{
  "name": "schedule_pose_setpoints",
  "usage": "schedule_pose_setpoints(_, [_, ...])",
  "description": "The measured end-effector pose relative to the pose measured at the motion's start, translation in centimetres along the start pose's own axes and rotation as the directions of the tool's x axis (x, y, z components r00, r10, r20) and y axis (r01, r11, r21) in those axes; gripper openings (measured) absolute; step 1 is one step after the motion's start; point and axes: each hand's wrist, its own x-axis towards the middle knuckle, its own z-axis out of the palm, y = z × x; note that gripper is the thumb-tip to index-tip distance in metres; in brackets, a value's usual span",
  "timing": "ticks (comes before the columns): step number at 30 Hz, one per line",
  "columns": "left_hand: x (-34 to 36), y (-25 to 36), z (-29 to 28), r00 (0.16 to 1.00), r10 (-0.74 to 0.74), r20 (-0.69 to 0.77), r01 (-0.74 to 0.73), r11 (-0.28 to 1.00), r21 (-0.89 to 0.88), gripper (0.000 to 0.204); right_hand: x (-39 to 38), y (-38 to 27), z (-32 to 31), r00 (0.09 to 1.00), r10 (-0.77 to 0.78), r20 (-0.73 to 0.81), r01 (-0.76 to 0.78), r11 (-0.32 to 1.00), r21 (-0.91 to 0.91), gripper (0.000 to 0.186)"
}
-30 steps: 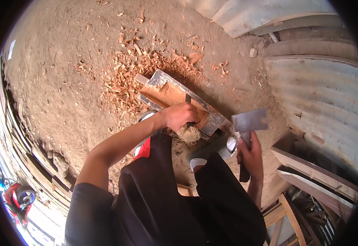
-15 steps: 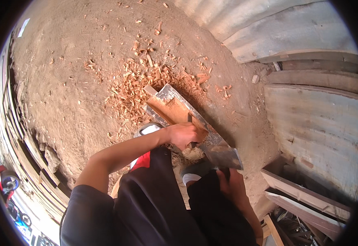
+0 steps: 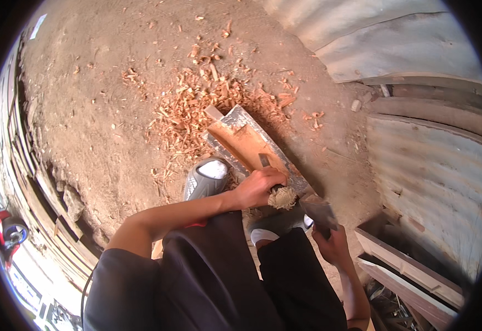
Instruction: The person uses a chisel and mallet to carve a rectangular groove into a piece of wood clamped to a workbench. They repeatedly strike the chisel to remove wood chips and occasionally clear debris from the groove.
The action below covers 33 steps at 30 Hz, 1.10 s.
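Observation:
My left hand [image 3: 258,186] is closed around a chisel [image 3: 264,159], its blade inside a hollowed wooden piece [image 3: 238,142] with a flaking grey rim. The chisel's top [image 3: 283,198] is pale and frayed, just below my fist. My right hand [image 3: 333,244] grips a broad, flat metal-headed tool [image 3: 319,209], its head low beside the frayed top; whether they touch I cannot tell. My feet [image 3: 205,177] in grey shoes are on either side near the piece's lower end.
Wood shavings [image 3: 185,102] lie scattered on the dirt ground [image 3: 103,165]. Corrugated metal sheets [image 3: 423,176] and a plank box [image 3: 406,265] stand on the right. Stacked boards [image 3: 42,193] line the left, with a red motorbike [image 3: 3,231] beyond.
My right hand has swung the flat tool down from raised at the right to beside the chisel's top. My left hand stays on the chisel. The view has shifted slightly.

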Motion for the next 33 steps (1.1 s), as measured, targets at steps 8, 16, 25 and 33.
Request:
schedule_pose_setpoints(8, [1.2,-0.6,-1.0,0.998,0.045,0.043,-0.041,0.994,-0.103,0.036,0.2,0.7,1.2,0.997,0.072,0.016,-0.073,0.984,0.165,0.016])
schedule_pose_setpoints(16, [1.8,-2.3,1.4,0.923,0.298,0.243,-0.315,0.948,0.034,0.029,-1.2,2.6,2.4,0.999,0.05,-0.003,-0.047,0.954,0.295,0.025])
schedule_pose_setpoints(25, [2.4,-0.7,0.1,0.931,0.356,0.077,-0.356,0.934,-0.015,0.023,-1.7,2.9,2.3,0.998,0.031,0.048,-0.043,0.965,0.257,0.031])
schedule_pose_setpoints(33, [3.0,-1.3,-0.4,0.949,0.305,0.078,-0.302,0.952,-0.049,0.033,-1.5,0.8,1.9,0.998,-0.013,0.063,0.002,0.985,0.172,0.018])
